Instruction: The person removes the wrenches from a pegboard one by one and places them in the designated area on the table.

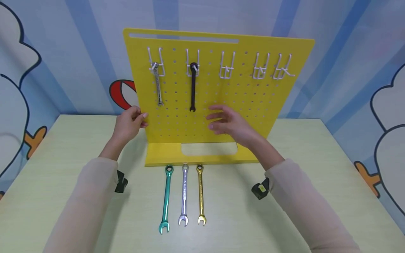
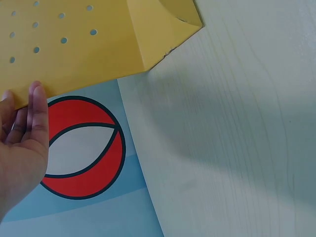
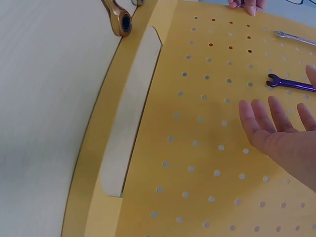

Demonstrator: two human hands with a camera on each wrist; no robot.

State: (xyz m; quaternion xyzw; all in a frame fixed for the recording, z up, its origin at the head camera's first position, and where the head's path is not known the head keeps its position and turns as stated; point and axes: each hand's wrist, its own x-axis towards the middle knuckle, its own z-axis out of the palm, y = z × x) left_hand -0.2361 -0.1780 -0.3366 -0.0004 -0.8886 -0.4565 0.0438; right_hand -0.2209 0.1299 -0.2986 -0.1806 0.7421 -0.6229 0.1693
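A yellow pegboard (image 1: 177, 126) stands on the table, and my left hand (image 1: 128, 123) pinches its left edge between thumb and fingers. In the left wrist view that hand (image 2: 24, 133) is at the board's edge. My right hand (image 1: 231, 124) is held before the board's middle, fingers spread and holding nothing; the right wrist view shows this hand (image 3: 286, 133) near a dark wrench (image 3: 291, 84). On the two left hooks hang a silver wrench (image 1: 158, 84) and the dark wrench (image 1: 193, 88). Green (image 1: 166, 200), silver (image 1: 184, 196) and gold (image 1: 200, 196) wrenches lie before the base.
White wire hooks (image 1: 226, 66) stick out along the board's upper part, the three on the right without wrenches. The board's base (image 1: 162, 154) has a long cutout. A pale table (image 1: 240, 211) bears everything, with a cartoon-printed wall (image 1: 202, 15) behind.
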